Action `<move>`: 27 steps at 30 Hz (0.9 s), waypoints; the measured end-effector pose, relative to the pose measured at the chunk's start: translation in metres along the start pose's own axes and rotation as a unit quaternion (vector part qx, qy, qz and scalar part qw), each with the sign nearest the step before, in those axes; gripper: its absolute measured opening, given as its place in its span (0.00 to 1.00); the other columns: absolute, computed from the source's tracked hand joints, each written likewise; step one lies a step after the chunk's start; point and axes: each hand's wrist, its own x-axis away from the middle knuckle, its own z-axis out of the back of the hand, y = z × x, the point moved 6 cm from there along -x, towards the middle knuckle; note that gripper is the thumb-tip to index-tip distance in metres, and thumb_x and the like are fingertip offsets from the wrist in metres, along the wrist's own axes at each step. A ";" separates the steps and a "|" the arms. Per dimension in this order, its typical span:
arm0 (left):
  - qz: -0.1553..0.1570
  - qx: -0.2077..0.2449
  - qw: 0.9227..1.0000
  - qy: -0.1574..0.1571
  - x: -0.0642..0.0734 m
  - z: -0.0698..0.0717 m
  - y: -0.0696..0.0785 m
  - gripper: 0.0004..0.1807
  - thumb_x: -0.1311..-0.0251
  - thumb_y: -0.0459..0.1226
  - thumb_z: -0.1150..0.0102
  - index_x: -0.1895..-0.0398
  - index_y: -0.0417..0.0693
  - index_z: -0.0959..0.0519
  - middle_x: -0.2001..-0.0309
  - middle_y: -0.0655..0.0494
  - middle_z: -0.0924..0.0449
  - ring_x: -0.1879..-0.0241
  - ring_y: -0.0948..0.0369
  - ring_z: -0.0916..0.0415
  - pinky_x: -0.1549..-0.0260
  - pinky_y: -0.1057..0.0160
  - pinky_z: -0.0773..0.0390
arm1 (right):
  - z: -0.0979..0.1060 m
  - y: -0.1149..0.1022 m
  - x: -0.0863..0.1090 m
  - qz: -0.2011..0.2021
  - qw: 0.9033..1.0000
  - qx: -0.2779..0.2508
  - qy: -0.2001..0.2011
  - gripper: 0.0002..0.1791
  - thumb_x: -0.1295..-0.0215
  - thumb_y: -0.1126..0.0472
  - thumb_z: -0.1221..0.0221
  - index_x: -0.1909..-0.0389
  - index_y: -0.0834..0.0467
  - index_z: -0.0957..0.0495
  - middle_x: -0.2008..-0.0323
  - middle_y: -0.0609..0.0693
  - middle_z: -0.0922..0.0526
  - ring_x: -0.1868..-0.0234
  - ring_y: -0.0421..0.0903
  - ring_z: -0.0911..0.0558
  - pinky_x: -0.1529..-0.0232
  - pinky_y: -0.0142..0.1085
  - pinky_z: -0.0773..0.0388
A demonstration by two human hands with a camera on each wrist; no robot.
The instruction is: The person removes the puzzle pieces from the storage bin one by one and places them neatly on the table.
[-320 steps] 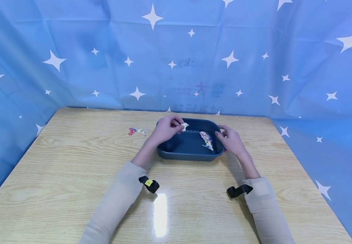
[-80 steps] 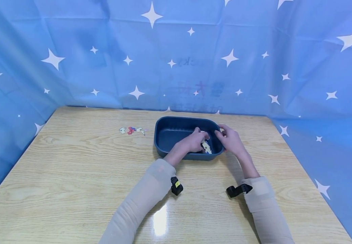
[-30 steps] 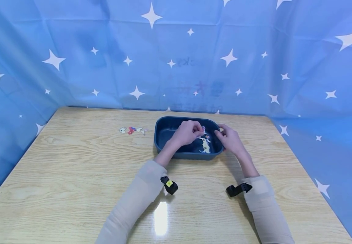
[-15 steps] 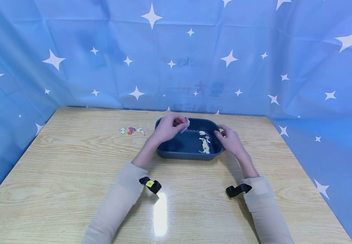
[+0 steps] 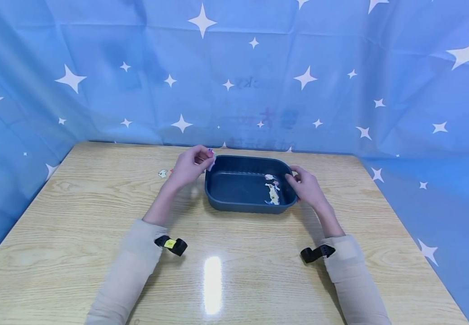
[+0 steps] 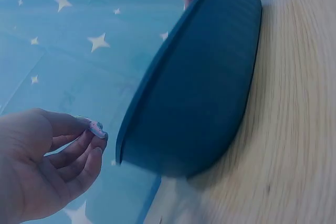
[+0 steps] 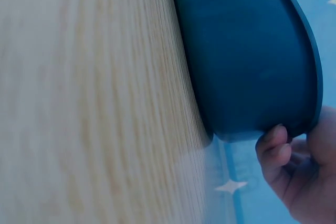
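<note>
My left hand point(image 5: 186, 168) is raised just beyond the left end of a dark blue plastic basin point(image 5: 238, 207). Between thumb and fingers it pinches a small flat cut-out point(image 5: 212, 163), pink and whitish, seen nearly edge-on in the left wrist view. My right hand point(image 5: 308, 186) grips the basin's right end, thumb over the rim and fingers underneath outside, as the right wrist view shows. Several pale, colourful flat cut-outs point(image 5: 274, 193) lie inside at the right. On the table, a white cut-out point(image 5: 162, 173) shows left of my left hand, which mostly hides others there.
The basin stands near the back of a light wood-grain table point(image 5: 96, 234). Behind and beside the table hangs a blue cloth point(image 5: 145, 81) with white stars. A black wrist camera point(image 5: 173, 244) sits on the left sleeve, another camera point(image 5: 316, 253) on the right.
From inside the basin, my left hand has lifted a cut-out and carried it left past the rim. Earlier, a white cut-out was added to the table row. My right hand stays put.
</note>
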 end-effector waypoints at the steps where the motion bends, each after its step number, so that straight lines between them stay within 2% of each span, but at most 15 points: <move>1: 0.002 0.000 1.000 0.001 0.001 0.004 -0.002 0.06 0.32 0.30 0.39 0.56 0.36 0.21 0.61 0.44 0.17 0.64 0.53 0.20 0.64 0.58 0.18 | 0.000 0.000 0.000 0.000 1.000 0.000 0.001 0.23 0.21 0.55 0.49 0.33 0.64 0.30 0.73 0.65 0.21 0.89 0.57 0.25 0.87 0.42 0.26; 5: 0.009 0.004 1.000 0.003 0.003 0.017 -0.012 0.07 0.33 0.28 0.39 0.55 0.35 0.21 0.60 0.42 0.18 0.62 0.51 0.20 0.64 0.56 0.17 | 0.001 0.000 0.000 0.002 1.000 0.001 0.003 0.23 0.21 0.55 0.49 0.34 0.64 0.30 0.73 0.65 0.22 0.89 0.54 0.25 0.86 0.42 0.25; 10: 0.015 -0.002 1.000 0.012 0.008 0.035 -0.027 0.09 0.33 0.29 0.39 0.53 0.33 0.21 0.58 0.40 0.18 0.62 0.54 0.21 0.63 0.64 0.20 | 0.001 0.001 0.001 -0.002 1.000 -0.001 0.001 0.23 0.21 0.55 0.49 0.34 0.64 0.30 0.72 0.65 0.22 0.88 0.56 0.25 0.85 0.45 0.24; 12: 0.024 -0.003 1.000 0.015 0.011 0.042 -0.033 0.09 0.32 0.30 0.39 0.52 0.33 0.21 0.58 0.40 0.18 0.62 0.54 0.21 0.64 0.64 0.20 | 0.000 0.001 0.001 -0.004 1.000 -0.001 0.001 0.23 0.21 0.55 0.49 0.33 0.64 0.31 0.72 0.64 0.22 0.88 0.57 0.25 0.85 0.46 0.24; 16: 0.052 0.005 0.998 0.022 0.017 0.059 -0.046 0.11 0.31 0.31 0.40 0.50 0.32 0.22 0.56 0.38 0.20 0.61 0.48 0.21 0.64 0.59 0.17 | 0.000 0.001 0.001 -0.002 1.000 0.000 0.003 0.23 0.21 0.56 0.48 0.33 0.64 0.31 0.72 0.64 0.21 0.89 0.55 0.25 0.86 0.46 0.24; 22: 0.083 -0.036 0.995 0.035 0.029 0.085 -0.064 0.13 0.30 0.33 0.41 0.48 0.32 0.22 0.53 0.37 0.19 0.58 0.52 0.21 0.58 0.59 0.17 | -0.001 0.002 -0.001 -0.002 1.000 0.003 0.003 0.23 0.21 0.56 0.48 0.33 0.64 0.31 0.70 0.64 0.20 0.88 0.58 0.24 0.86 0.47 0.24; 24: 0.095 -0.047 0.994 0.037 0.034 0.093 -0.069 0.14 0.30 0.34 0.41 0.47 0.32 0.22 0.53 0.38 0.20 0.58 0.53 0.22 0.58 0.59 0.17 | -0.001 0.002 -0.001 -0.003 1.000 0.004 0.002 0.23 0.21 0.56 0.49 0.32 0.64 0.31 0.70 0.64 0.20 0.88 0.59 0.23 0.86 0.48 0.24; 27: 0.109 -0.072 0.990 0.048 0.038 0.105 -0.076 0.14 0.29 0.34 0.41 0.48 0.32 0.21 0.55 0.38 0.20 0.59 0.54 0.22 0.61 0.64 0.18 | -0.001 0.002 -0.001 -0.004 1.000 0.004 0.002 0.23 0.21 0.56 0.49 0.32 0.64 0.31 0.70 0.64 0.20 0.88 0.59 0.23 0.86 0.47 0.23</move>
